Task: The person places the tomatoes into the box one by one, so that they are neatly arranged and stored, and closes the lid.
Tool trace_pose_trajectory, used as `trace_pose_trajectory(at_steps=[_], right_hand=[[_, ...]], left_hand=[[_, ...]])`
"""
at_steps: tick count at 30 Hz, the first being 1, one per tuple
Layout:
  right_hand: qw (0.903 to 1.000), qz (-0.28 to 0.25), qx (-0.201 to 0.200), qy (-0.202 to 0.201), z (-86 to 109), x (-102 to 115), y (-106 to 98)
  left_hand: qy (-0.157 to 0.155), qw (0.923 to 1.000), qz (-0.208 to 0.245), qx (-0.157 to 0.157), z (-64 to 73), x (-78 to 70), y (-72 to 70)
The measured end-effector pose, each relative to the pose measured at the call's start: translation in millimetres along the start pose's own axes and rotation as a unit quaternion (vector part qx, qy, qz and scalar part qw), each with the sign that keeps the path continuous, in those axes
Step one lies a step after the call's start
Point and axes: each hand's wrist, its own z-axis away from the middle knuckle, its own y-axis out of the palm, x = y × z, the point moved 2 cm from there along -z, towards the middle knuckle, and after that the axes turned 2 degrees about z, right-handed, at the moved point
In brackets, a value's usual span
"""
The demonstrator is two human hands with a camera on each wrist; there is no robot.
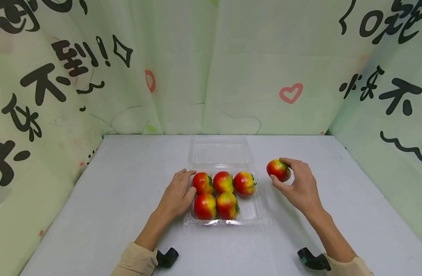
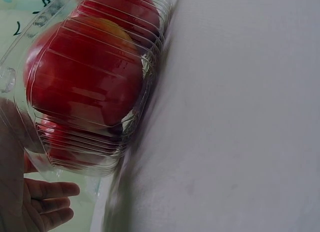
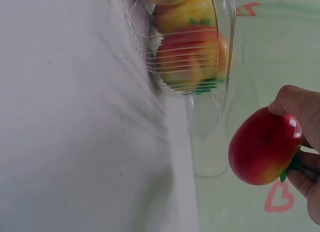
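A clear plastic clamshell box [image 1: 252, 214] lies on the table with its lid folded back. Several red-and-yellow fruits with green leafy tops sit inside in two rows; the front right part of the box holds none. My left hand [image 1: 178, 193] touches the box's left rim with thumb and index finger. In the left wrist view, the other fingers [image 2: 52, 189] extend fairly straight beyond the box. To the right of the box, my right hand [image 1: 300, 186] pinches another such fruit [image 1: 278, 170] between thumb and fingers, above the table. In the right wrist view this fruit [image 3: 265, 147] shows its green leaves near the fingertips.
The transparent lid [image 1: 220, 151] lies behind the box, toward the back edge of the white table [image 1: 128, 161]. Pale green curtains [image 1: 245, 69] with black lettering and red hearts surround the table at the back and sides. Black wrist devices [image 1: 167, 257] sit at both sleeves.
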Motion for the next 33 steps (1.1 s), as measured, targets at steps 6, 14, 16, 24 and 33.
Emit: trace_pose_trajectory(at_steps=[6, 14, 16, 24, 33], right_hand=[[0.9998, -0.01, -0.001, -0.015, 4.7, 7, 0], [0.9994, -0.021, -0.007, -0.027, 8.6, 16, -2], [0.9992, -0.024, -0.009, -0.031, 9.5, 19, -2], [0.9986, -0.029, -0.01, -0.043, 14.2, 30, -5], [0.9979, -0.027, -0.005, -0.058, 21.3, 42, -5]], left_hand=[[-0.002, 1.0, -0.001, 0.002, -0.5, 0.1, 0.2], [0.004, 1.0, -0.002, -0.003, -0.9, 1.4, 0.5], [0.003, 1.0, -0.002, -0.001, -0.8, 1.6, 0.5], [0.004, 1.0, 0.001, -0.003, -0.5, 2.5, 1.4], [0.001, 1.0, 0.001, 0.0, -0.4, 2.1, 0.7]])
